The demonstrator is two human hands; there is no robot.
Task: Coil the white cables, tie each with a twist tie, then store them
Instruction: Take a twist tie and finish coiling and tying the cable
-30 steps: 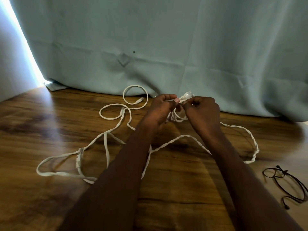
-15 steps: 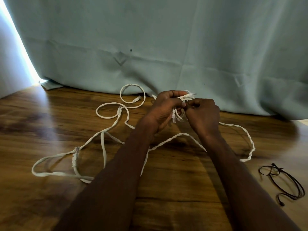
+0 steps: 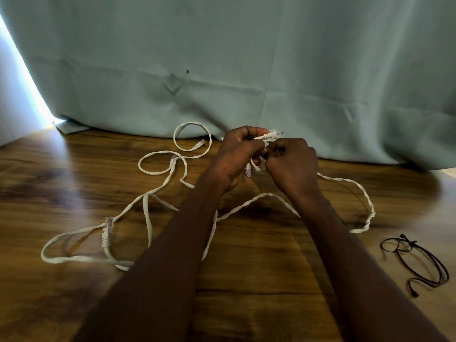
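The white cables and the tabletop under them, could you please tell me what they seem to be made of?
The white cables look like matte plastic-jacketed network leads, going by their clear clip plugs. The tabletop shows brown wood grain with a soft sheen; real wood or laminate, I cannot tell.

You look through one wide-angle head-worn camera, aimed forward and down along both forearms onto the wooden tabletop (image 3: 246,280). The view sits close: the arms enter at the bottom edge, and the pale blue curtain (image 3: 246,58) closes the far side of the table. No second view is supplied, so nothing overlaps.
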